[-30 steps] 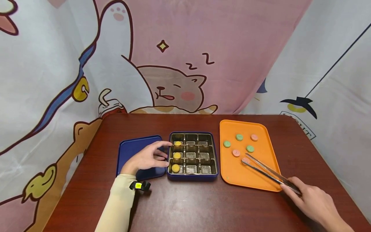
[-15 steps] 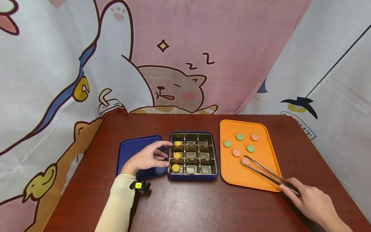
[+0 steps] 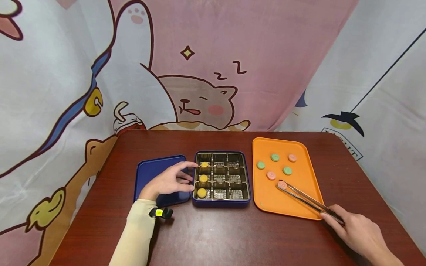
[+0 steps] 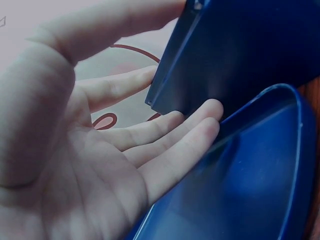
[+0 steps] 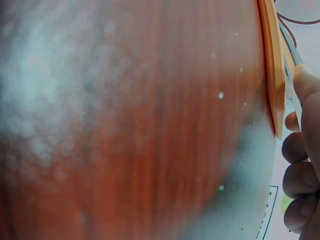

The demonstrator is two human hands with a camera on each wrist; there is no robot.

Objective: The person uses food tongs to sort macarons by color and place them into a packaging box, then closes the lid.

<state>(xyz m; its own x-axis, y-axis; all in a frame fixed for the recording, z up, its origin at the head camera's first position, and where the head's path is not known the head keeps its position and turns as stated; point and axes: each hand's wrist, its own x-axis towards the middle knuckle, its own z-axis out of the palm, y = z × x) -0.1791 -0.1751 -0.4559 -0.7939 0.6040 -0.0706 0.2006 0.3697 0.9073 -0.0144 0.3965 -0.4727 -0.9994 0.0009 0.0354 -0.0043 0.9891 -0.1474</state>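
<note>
My right hand (image 3: 361, 229) grips metal tongs (image 3: 309, 202), whose tips lie on both sides of a small round pink cookie (image 3: 282, 184) on the orange tray (image 3: 269, 205). In the right wrist view the curled fingers (image 5: 300, 180) show at the right edge, with part of the tongs (image 5: 290, 47) above them. My left hand (image 3: 169, 180) touches the left side of a blue tin (image 3: 221, 204) with thumb and forefinger spread. Yellow cookies (image 3: 202, 193) fill the left column of the tin's divided insert. The left wrist view shows the other fingers (image 4: 175, 160) extended beside the tin's wall (image 4: 200, 60).
A blue lid (image 3: 149, 171) lies under my left hand, left of the tin. On the tray are more pink cookies (image 3: 271, 175) and several green ones (image 3: 287, 170). A printed curtain (image 3: 266, 74) hangs behind the brown table (image 3: 213, 236).
The tongs' tips have drawn closer together around the near pink cookie, the far tip moving slightly left and down. My left hand and the tin stay still.
</note>
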